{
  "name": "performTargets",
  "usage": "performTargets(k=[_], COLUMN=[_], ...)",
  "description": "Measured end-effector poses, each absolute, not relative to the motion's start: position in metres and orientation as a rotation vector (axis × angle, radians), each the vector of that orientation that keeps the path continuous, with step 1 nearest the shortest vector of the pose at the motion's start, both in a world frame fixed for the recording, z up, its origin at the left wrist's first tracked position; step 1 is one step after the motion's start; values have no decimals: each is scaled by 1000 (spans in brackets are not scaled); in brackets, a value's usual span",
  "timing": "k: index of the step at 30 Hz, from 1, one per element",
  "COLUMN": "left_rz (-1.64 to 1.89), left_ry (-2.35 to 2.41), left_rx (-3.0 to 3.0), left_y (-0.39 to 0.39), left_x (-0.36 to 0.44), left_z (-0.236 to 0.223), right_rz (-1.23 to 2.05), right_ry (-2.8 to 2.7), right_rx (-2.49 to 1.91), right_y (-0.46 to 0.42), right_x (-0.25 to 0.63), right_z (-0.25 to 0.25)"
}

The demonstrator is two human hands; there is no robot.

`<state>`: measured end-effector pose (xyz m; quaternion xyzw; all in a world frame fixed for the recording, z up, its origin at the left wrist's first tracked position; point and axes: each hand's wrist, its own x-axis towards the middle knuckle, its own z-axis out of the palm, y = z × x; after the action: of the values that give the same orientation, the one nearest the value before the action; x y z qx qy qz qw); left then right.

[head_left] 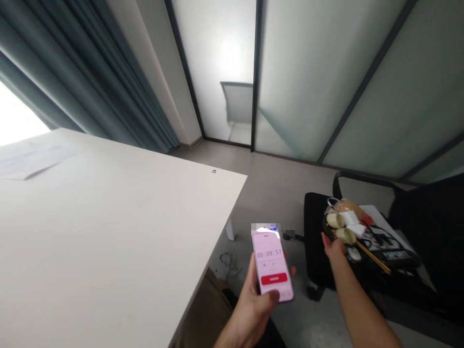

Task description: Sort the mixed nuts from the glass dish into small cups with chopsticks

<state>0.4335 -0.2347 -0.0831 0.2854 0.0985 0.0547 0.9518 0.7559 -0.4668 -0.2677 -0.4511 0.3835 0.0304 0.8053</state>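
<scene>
My left hand [259,302] is wrapped round a smartphone [273,263] held upright over the floor, thumb on the lower screen. A timer reading 00:09:57 and a red button show on it. Out to the right, my right hand [334,246] reaches to the seat of a black chair. Its fingers are bent at the edge of a dark object [326,227], right below a cream cup [345,236]. What they grip is partly hidden. Another cream cup [335,221] lies just behind. Beside them are white packets [350,217], chopsticks [373,257] and a mouse [354,253].
A white table [119,232] fills the left side, with paper [32,159] on it. The black chair [314,217] also carries a clear bag with tan contents [350,207] and dark cables [379,237]. Cables [229,263] lie on the floor below the table. Frosted glass panels [308,72] stand behind.
</scene>
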Motion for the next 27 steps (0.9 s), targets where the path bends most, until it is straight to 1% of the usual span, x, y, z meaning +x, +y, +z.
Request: performTargets(k=[5, 8, 14, 16, 17, 20, 23, 27], left_rz=[117, 140, 269, 325, 347, 386, 458, 561], left_ry=[167, 147, 125, 90, 86, 141, 161, 168], left_rx=[545, 563, 637, 651, 664, 723, 737, 734], left_y=[-234, -235, -234, -232, -231, -228, -226, -224], left_x=[427, 417, 387, 372, 364, 335, 307, 276], left_z=[-65, -53, -38, -33, -30, -20, -16, -15], right_rz=[215, 307, 294, 291, 232, 215, 298, 396], right_ry=[815, 719, 252, 88, -34, -236, -360, -494], right_rx=[-1075, -1136, -1160, -1144, -1173, -1210, -1254, -1319], right_y=[-455, -438, -394, -378, -371, -354, -340, -314], right_x=[709, 684, 641, 616, 600, 550, 507, 468], right_z=[-243, -217, -126, -93, -78, -43, -26, -30])
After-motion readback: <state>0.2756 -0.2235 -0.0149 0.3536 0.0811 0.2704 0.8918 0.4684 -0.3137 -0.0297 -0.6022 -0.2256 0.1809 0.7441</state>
